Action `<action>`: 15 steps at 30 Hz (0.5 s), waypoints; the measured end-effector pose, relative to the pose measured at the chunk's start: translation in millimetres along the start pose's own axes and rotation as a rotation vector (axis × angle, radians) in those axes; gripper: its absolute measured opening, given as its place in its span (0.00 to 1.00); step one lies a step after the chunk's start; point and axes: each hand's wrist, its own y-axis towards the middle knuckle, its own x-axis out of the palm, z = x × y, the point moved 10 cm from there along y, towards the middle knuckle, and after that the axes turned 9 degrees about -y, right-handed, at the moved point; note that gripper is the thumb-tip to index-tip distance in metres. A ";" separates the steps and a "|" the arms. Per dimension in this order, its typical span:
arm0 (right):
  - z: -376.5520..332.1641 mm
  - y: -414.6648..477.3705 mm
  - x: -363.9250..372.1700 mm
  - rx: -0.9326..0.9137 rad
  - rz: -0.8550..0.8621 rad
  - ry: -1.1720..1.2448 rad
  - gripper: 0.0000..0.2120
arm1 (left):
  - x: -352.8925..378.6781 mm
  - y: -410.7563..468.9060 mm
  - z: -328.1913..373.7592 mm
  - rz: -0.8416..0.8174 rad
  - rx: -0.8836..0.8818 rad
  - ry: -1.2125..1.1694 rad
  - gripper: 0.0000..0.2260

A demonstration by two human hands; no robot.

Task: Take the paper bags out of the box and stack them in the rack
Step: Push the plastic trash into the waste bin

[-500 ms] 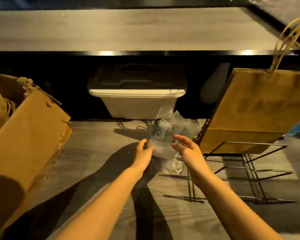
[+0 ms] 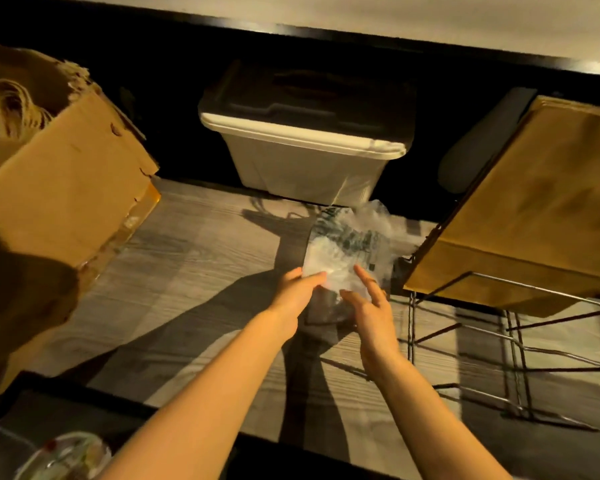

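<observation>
Paper bags (image 2: 534, 202) already lean in the rack (image 2: 513, 341) at right, more wait in the box (image 2: 66, 188) at left, while left hand (image 2: 297, 294) and right hand (image 2: 369, 310) touch a plastic wrapper (image 2: 343, 251), fingers straight.

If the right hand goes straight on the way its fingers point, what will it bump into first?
Probably the crumpled clear plastic wrap just ahead of the right hand. The white bin stands farther behind, though depth is unclear.

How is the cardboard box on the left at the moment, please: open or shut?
Open: the cardboard box has no flap over its top, and the paper bags' twine handles show inside.
</observation>
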 end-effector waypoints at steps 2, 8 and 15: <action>-0.7 -4.7 5.2 -0.016 -0.066 0.037 0.18 | -3.7 -7.2 -4.1 0.001 0.026 -0.023 0.10; -2.3 -27.4 29.2 0.002 -0.327 0.168 0.16 | -24.1 -46.1 -15.2 -0.076 0.038 -0.345 0.04; 29.6 -95.2 81.2 0.156 -0.585 0.223 0.19 | -69.7 -117.7 -62.0 -0.094 0.113 -0.690 0.08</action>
